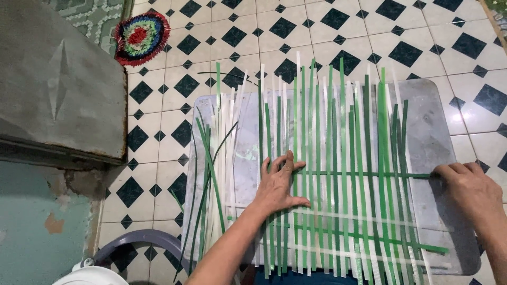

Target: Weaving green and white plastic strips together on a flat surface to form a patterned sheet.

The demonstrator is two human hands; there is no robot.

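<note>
Weaving was at an early stage: four or so cross strips lay through the upright green and white plastic strips (327, 158) on the flat grey metal board (428, 137); left hand (279, 182) pressed flat, fingers spread; right hand (470, 187) apparently pinched the dark green cross strip (364, 173); upper lengths remained unwoven.

Two bare forearms reach in from the bottom edge, with no sleeve showing on either. The left hand (280, 184) and the right hand (471, 191) wear no gloves, rings, or wristbands. The fingernails are short and unpainted. A strip of blue cloth shows at the bottom edge between the arms.
</note>
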